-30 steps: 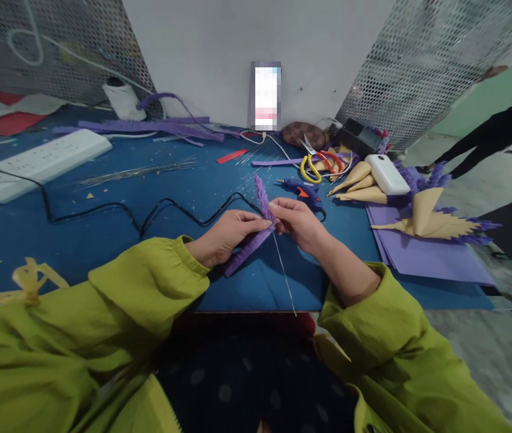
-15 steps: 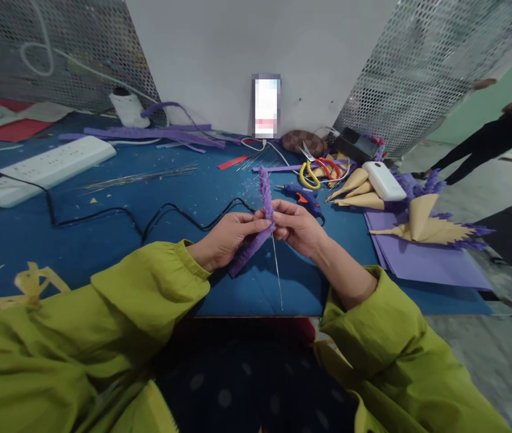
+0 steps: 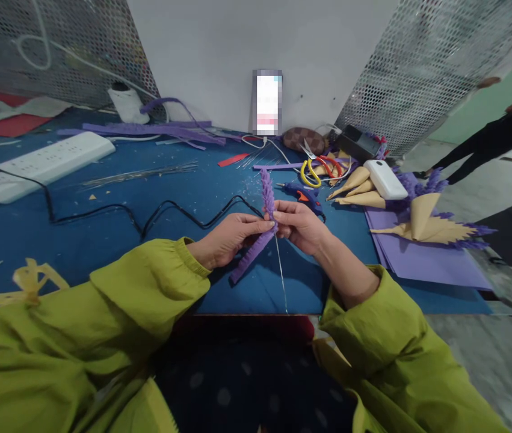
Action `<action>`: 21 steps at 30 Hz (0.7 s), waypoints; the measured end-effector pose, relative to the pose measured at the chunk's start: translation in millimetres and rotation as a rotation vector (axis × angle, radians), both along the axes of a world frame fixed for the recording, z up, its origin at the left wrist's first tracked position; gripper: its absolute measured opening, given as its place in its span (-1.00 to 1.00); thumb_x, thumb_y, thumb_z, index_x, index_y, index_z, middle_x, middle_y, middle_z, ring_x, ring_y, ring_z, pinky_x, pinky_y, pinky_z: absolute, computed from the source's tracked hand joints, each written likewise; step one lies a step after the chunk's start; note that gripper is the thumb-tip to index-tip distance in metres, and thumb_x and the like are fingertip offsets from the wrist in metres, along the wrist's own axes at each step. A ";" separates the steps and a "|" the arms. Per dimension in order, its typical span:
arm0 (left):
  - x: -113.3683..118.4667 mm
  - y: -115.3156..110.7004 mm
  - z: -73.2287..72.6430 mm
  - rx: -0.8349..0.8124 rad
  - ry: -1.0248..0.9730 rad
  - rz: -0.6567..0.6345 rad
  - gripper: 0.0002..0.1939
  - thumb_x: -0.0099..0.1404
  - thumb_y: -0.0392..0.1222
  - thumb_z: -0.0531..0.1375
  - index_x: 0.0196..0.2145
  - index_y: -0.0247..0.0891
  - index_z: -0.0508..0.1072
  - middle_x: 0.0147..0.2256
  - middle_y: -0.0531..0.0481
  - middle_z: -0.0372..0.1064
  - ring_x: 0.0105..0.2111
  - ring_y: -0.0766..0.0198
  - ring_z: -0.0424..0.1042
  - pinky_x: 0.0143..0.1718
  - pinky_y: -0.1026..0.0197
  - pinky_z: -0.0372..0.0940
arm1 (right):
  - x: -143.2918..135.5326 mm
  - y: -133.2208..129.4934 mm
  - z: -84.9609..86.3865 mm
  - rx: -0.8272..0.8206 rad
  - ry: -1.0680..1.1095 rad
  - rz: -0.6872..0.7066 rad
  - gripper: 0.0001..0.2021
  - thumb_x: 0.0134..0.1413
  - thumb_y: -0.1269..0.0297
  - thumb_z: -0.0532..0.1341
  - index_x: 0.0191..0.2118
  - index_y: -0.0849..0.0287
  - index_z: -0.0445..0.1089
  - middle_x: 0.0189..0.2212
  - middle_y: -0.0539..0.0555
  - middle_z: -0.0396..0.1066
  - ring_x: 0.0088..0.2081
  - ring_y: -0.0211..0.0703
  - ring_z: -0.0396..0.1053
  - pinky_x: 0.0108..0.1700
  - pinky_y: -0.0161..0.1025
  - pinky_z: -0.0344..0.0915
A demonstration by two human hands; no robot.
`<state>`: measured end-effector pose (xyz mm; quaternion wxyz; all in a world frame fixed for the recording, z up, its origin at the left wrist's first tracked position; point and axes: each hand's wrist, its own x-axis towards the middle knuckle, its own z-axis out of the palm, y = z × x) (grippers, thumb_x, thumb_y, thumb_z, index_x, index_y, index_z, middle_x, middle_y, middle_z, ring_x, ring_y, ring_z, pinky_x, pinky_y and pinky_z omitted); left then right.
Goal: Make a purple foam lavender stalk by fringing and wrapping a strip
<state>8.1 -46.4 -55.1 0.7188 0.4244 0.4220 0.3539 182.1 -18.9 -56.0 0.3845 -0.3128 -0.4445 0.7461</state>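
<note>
Between my two hands stands a purple paper lavender flower [image 3: 267,189], its fringed spike pointing away from me. A thin wire stem [image 3: 281,270] runs down from it toward the table's front edge. My left hand [image 3: 233,236] pinches the purple paper strip [image 3: 252,257] where it meets the stem; the loose end of the strip slants down to the left. With thumb and fingers closed, my right hand [image 3: 299,227] grips the flower's base from the other side. The fingertips hide the spot where strip and wire join.
A blue glue gun [image 3: 303,195] and scissors [image 3: 312,165] lie beyond my right hand. Further right are tan paper cones [image 3: 357,186], a white box-like device [image 3: 385,179] and purple sheets [image 3: 436,267]. On the left, a power strip [image 3: 52,165], wires [image 3: 147,173] and a black cord [image 3: 165,207].
The loose end of the purple strip has turned slightly and looks narrower. The flower and wire have shifted a little to the right; both hands keep their pinch.
</note>
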 end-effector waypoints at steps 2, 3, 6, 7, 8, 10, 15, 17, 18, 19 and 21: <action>-1.8 0.4 1.5 -0.030 -0.013 -0.030 -0.70 -0.01 -0.02 0.43 -0.44 -0.34 0.60 -0.53 0.02 0.41 -0.55 0.41 0.24 -0.51 0.31 0.07 | 2.9 0.9 -0.3 -0.013 0.008 -0.003 -0.72 -0.19 0.28 0.46 -0.28 0.25 0.53 -0.48 -0.04 0.44 -0.63 -0.48 0.14 -0.58 -0.45 0.20; -2.6 0.5 2.6 -0.044 -0.024 -0.044 -0.71 0.00 -0.04 0.42 -0.44 -0.34 0.59 -0.52 0.02 0.41 -0.55 0.41 0.25 -0.51 0.31 0.09 | 4.5 1.4 -0.5 -0.014 0.011 -0.005 -0.72 -0.18 0.29 0.45 -0.27 0.25 0.54 -0.48 -0.04 0.44 -0.62 -0.48 0.14 -0.57 -0.45 0.20; -3.8 0.6 5.0 -0.039 -0.024 -0.073 -0.77 0.02 -0.09 0.40 -0.51 -0.33 0.56 -0.52 0.02 0.40 -0.52 0.39 0.28 -0.47 0.31 0.14 | 7.7 2.5 -1.0 -0.005 0.005 -0.006 -0.74 -0.17 0.30 0.44 -0.27 0.25 0.54 -0.48 -0.03 0.44 -0.62 -0.47 0.14 -0.55 -0.43 0.22; -3.7 0.6 5.2 -0.022 -0.005 -0.078 -0.78 0.03 -0.10 0.39 -0.53 -0.33 0.55 -0.54 0.03 0.38 -0.52 0.39 0.27 -0.47 0.31 0.14 | 8.0 2.6 -1.1 -0.005 0.001 -0.004 -0.74 -0.18 0.30 0.44 -0.28 0.25 0.54 -0.49 -0.03 0.44 -0.62 -0.47 0.14 -0.55 -0.43 0.22; -3.5 0.7 5.1 -0.007 0.021 -0.079 -0.78 0.03 -0.10 0.38 -0.55 -0.32 0.54 -0.55 0.04 0.36 -0.53 0.39 0.26 -0.48 0.31 0.13 | 7.9 2.5 -1.0 -0.005 -0.004 -0.004 -0.74 -0.18 0.30 0.45 -0.29 0.25 0.53 -0.49 -0.04 0.44 -0.63 -0.47 0.15 -0.55 -0.42 0.22; -2.6 0.6 4.4 0.018 0.072 -0.073 -0.80 0.02 -0.11 0.37 -0.55 -0.31 0.54 -0.57 0.05 0.34 -0.55 0.39 0.23 -0.51 0.30 0.10 | 6.7 2.1 -0.6 -0.002 -0.015 -0.004 -0.74 -0.20 0.28 0.45 -0.31 0.24 0.52 -0.51 -0.04 0.43 -0.64 -0.47 0.14 -0.55 -0.42 0.22; 0.3 -1.3 4.7 0.103 0.152 -0.036 -0.80 0.03 -0.13 0.33 -0.61 -0.30 0.50 -0.66 0.14 0.20 -0.64 0.44 0.05 -0.58 0.28 -0.07 | 4.1 0.4 1.5 0.000 -0.061 0.009 -0.74 -0.22 0.26 0.45 -0.35 0.24 0.50 -0.56 -0.07 0.40 -0.64 -0.45 0.16 -0.57 -0.42 0.20; 1.2 -2.1 5.4 0.115 0.167 -0.027 -0.78 0.04 -0.14 0.33 -0.64 -0.30 0.47 -0.69 0.17 0.14 -0.65 0.46 0.00 -0.59 0.27 -0.11 | 4.3 -0.4 1.8 -0.003 -0.090 0.020 -0.74 -0.23 0.26 0.45 -0.34 0.24 0.51 -0.55 -0.05 0.41 -0.62 -0.43 0.20 -0.56 -0.42 0.20; 1.6 -2.4 5.4 0.112 0.171 -0.022 -0.78 0.03 -0.14 0.33 -0.64 -0.30 0.46 -0.69 0.17 0.13 -0.65 0.47 -0.01 -0.59 0.27 -0.13 | 4.5 -0.8 1.8 0.001 -0.105 0.026 -0.73 -0.22 0.26 0.45 -0.33 0.24 0.51 -0.54 -0.04 0.42 -0.61 -0.42 0.21 -0.56 -0.42 0.20; 1.8 -2.4 5.2 0.105 0.175 -0.017 -0.78 0.03 -0.14 0.33 -0.64 -0.30 0.46 -0.68 0.17 0.13 -0.65 0.47 -0.01 -0.59 0.27 -0.14 | 4.5 -1.2 1.7 0.011 -0.121 0.031 -0.73 -0.21 0.25 0.44 -0.31 0.24 0.52 -0.55 -0.03 0.42 -0.60 -0.41 0.22 -0.55 -0.42 0.20; 2.0 -2.2 4.1 0.095 0.178 -0.003 -0.78 0.02 -0.14 0.33 -0.64 -0.31 0.45 -0.67 0.16 0.14 -0.65 0.47 0.00 -0.59 0.27 -0.14 | 4.2 -2.0 1.5 0.040 -0.147 0.024 -0.74 -0.19 0.25 0.43 -0.31 0.24 0.52 -0.56 -0.05 0.40 -0.62 -0.43 0.18 -0.55 -0.42 0.18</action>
